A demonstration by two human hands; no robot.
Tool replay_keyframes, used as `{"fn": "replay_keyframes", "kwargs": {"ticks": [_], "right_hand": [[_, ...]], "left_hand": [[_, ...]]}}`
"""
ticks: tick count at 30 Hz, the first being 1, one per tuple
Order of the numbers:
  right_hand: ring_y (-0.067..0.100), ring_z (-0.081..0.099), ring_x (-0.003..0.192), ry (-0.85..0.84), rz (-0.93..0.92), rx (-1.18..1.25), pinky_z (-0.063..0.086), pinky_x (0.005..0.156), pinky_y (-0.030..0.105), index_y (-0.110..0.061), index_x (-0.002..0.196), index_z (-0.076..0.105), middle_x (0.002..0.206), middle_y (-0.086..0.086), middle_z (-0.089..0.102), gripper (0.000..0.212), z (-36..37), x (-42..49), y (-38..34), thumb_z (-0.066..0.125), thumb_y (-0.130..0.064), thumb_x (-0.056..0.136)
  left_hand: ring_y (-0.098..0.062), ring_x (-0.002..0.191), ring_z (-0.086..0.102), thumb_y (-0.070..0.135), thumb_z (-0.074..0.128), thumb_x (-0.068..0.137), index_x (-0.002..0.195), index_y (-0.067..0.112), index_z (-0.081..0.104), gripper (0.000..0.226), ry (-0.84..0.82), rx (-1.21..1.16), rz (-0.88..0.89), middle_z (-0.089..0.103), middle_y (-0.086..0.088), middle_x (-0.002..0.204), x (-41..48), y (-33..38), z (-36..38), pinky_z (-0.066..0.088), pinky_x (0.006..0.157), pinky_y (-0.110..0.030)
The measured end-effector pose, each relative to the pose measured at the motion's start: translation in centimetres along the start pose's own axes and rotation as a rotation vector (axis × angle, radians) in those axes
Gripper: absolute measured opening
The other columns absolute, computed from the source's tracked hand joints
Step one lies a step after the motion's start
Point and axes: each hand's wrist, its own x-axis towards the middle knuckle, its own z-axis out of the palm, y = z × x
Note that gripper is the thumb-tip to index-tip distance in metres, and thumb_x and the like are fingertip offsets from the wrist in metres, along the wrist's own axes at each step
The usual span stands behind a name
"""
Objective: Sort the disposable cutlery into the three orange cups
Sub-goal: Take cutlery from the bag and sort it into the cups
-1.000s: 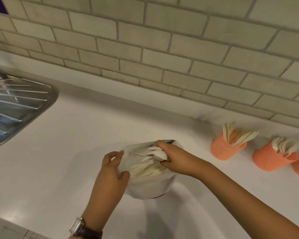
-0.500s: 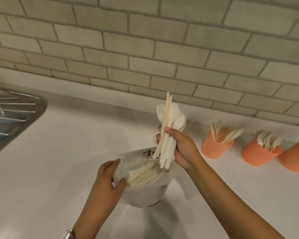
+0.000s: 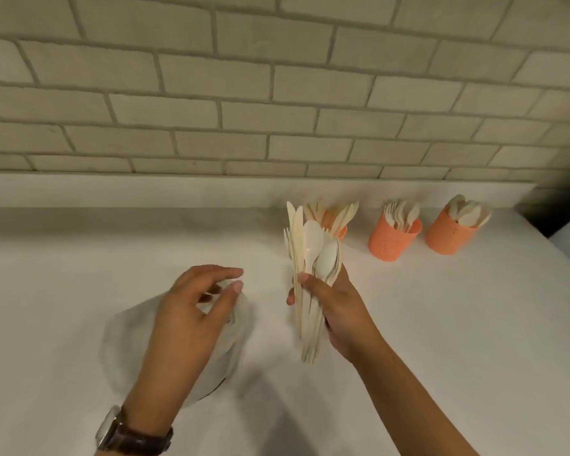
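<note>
Three orange cups (image 3: pixel 390 240); right hand (image 3: pixel 339 309) grips one cutlery bundle (image 3: pixel 311 240).

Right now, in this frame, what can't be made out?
Head view only.
Bag: blurred and mostly under the left hand; contents unseen, and whether the hand touches it is unclear.
Left cup: largely behind the bundle in the right hand.
Piece count in the bundle: unreadable; pieces overlap and the grip covers the handles.
Dark object at the right edge: cut off and blurred.
</note>
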Motion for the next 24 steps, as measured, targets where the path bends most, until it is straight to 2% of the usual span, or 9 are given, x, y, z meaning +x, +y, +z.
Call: {"fn": "replay_keyframes", "kwargs": {"ticks": [4,7,10,11,13,17,20,22,24], "right_hand": [[0.019,0.067,0.067,0.047,0.008,0.017,0.054,0.069,0.027,-0.022,0.127,0.041,0.100,0.012,0.064,0.040,-4.6,-1.3,-0.4,0.058,-0.013,0.091],[0.021,0.067,0.064,0.049,-0.026,0.060,0.054,0.065,0.025,-0.023,0.116,0.050,0.093,0.011,0.068,0.037,-8.8,-2.6,-0.9,0.064,-0.024,0.082],[0.017,0.066,0.060,0.050,-0.045,0.042,0.051,0.056,0.020,-0.026,0.105,0.054,0.082,0.009,0.068,0.025,-13.8,-3.8,-1.6,0.060,-0.026,0.080],[0.017,0.066,0.059,0.052,-0.043,0.038,0.051,0.055,0.019,-0.022,0.106,0.052,0.085,0.012,0.067,0.027,-15.5,-3.9,-1.7,0.060,-0.025,0.081],[0.018,0.066,0.061,0.057,-0.034,0.038,0.052,0.058,0.022,-0.013,0.115,0.047,0.095,0.019,0.064,0.037,-18.8,-3.8,-1.3,0.061,-0.023,0.083],[0.022,0.068,0.071,0.037,0.017,0.019,0.054,0.063,0.025,-0.013,0.123,0.044,0.111,0.020,0.062,0.039,-24.6,-3.3,-1.0,0.062,-0.014,0.089],[0.024,0.068,0.086,0.007,0.085,0.201,0.055,0.064,0.025,-0.016,0.126,0.048,0.114,0.016,0.065,0.039,-27.7,-3.1,-1.4,0.057,-0.007,0.090],[0.021,0.070,0.087,0.014,0.130,0.273,0.056,0.064,0.023,-0.014,0.123,0.053,0.107,0.012,0.070,0.033,-29.2,-2.9,-1.7,0.055,-0.007,0.091],[0.020,0.071,0.077,-0.001,0.162,0.283,0.055,0.061,0.023,-0.006,0.116,0.060,0.093,0.012,0.072,0.025,-30.5,-2.4,-1.8,0.052,-0.011,0.092]], "left_hand": [[0.001,0.069,0.059,0.026,0.071,0.077,0.084,0.031,0.071,0.008,-0.149,-0.157,-0.099,0.069,0.019,0.083,0.5,3.7,8.2,0.042,0.063,-0.003],[0.002,0.062,0.058,0.027,0.075,0.074,0.081,0.026,0.072,0.008,-0.202,-0.166,-0.144,0.069,0.018,0.075,0.3,5.5,14.1,0.043,0.060,-0.004],[-0.001,0.059,0.061,0.021,0.078,0.070,0.078,0.023,0.070,0.011,-0.208,-0.224,-0.226,0.070,0.012,0.068,-0.4,7.3,19.3,0.053,0.067,-0.019],[-0.005,0.058,0.063,0.018,0.079,0.069,0.079,0.021,0.069,0.014,-0.213,-0.260,-0.265,0.070,0.009,0.065,-0.6,7.9,20.8,0.055,0.068,-0.025],[-0.009,0.056,0.065,0.016,0.079,0.070,0.083,0.017,0.067,0.018,-0.220,-0.295,-0.318,0.069,0.003,0.060,-1.2,9.0,23.8,0.057,0.067,-0.028],[-0.008,0.054,0.065,0.011,0.076,0.073,0.080,0.012,0.069,0.009,-0.227,-0.309,-0.329,0.070,-0.004,0.066,-1.7,10.9,28.8,0.055,0.059,-0.016],[-0.015,0.066,0.070,0.010,0.073,0.076,0.084,0.007,0.071,0.009,-0.197,-0.345,-0.329,0.073,-0.010,0.077,-1.8,12.0,31.0,0.056,0.063,-0.018],[-0.020,0.075,0.072,0.008,0.071,0.077,0.090,0.002,0.070,0.014,-0.190,-0.375,-0.347,0.074,-0.014,0.084,-1.7,12.7,31.8,0.059,0.068,-0.024],[-0.019,0.075,0.071,0.006,0.068,0.080,0.090,0.003,0.071,0.011,-0.198,-0.389,-0.346,0.075,-0.010,0.083,-1.4,13.3,32.0,0.059,0.069,-0.026]]}}
